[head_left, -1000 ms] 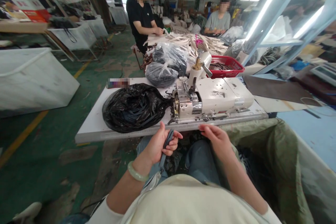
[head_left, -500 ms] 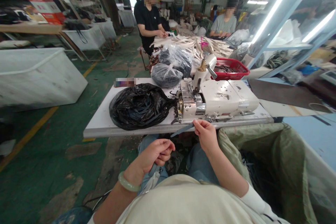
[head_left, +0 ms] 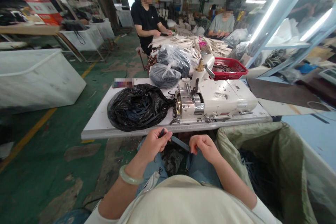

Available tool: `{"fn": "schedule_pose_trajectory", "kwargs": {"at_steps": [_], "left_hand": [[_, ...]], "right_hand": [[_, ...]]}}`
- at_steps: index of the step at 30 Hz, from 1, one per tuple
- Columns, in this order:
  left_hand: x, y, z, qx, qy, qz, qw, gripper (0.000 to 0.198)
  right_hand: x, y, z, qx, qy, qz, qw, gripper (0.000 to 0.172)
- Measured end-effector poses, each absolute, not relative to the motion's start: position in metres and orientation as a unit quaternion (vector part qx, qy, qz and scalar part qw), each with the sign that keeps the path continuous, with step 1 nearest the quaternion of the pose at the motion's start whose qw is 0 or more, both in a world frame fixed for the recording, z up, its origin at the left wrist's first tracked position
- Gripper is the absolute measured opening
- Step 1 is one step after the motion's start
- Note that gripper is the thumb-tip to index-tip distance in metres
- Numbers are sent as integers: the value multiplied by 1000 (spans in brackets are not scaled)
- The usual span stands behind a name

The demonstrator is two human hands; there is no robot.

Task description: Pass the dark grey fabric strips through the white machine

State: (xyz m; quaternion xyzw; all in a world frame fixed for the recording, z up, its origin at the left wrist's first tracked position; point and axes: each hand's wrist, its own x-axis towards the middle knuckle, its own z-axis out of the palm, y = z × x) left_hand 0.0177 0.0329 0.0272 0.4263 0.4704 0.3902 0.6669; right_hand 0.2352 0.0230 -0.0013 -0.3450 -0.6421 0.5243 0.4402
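Note:
Above my lap, a narrow blue-grey strip [head_left: 180, 143] stretches between my two hands. My left hand [head_left: 154, 144], with a pale green bangle on the wrist, pinches its left end; a dark tip sticks up by the thumb. The fingers of my right hand [head_left: 204, 147] are closed on the strip's right end. Both hands are just in front of the near edge of a white table [head_left: 98, 120]. Past them on the table stands a cream machine [head_left: 223, 96] with a metal head. To its left lies an open black plastic bag [head_left: 138, 106] with dark strips inside.
A green sack [head_left: 231, 136] holding dark strips stands at my right. Behind the machine are clear bags [head_left: 165, 73] of dark pieces, a red basket [head_left: 228, 68] and a heap of pale strips [head_left: 183, 42]. Two people sit beyond. A white bin [head_left: 39, 77] stands left.
My left hand has risen and taken the strip's left end. My right hand has come down from the table edge, and the strip now spans both hands.

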Motion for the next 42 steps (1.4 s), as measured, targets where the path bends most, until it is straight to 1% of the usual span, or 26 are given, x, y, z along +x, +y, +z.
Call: {"fn": "schedule_pose_trajectory", "kwargs": {"at_steps": [1,3,6,8,11,14,16,19,23,29,33,35,39,42], "left_hand": [[18,34,28,456,476,373,653,33],[21,36,30,507,486,342,624,32],[25,38,31,551,502,339,574,34],[26,39,28,542,518,354,559,34],[26,39,22,480,538,373,584,37],[27,41,21,415,526,392,630,44],[28,43,25,387,514,416,642,46],[24,46,31,361,505,459,635,46],[11,45,28,325,495,470,654,43],[-8,32,8,254,464,470,706,41],[-15,23,-2,264,505,474,671,39],[-17,21,-5,287,524,470,649,40],[-22,19,-4,323,551,456,621,45],[-26,19,-2,316,553,447,629,46]], "right_hand": [[232,27,-3,-360,-624,546,427,55],[222,34,-4,-368,-613,570,404,50],[204,38,-4,-305,-604,673,298,45],[195,39,-4,-286,-542,746,260,44],[193,45,-1,-260,-441,821,255,42],[199,54,3,-185,-385,881,202,41],[203,60,5,-156,-367,897,191,39],[207,67,3,-176,-373,882,230,39],[215,75,-1,-226,-376,846,304,39],[227,88,-2,-253,-323,843,348,32],[230,113,-6,-389,-316,744,442,32],[231,131,-7,-450,-305,694,472,32],[231,162,-5,-480,-275,681,480,31],[231,173,-3,-490,-254,688,471,30]]}}
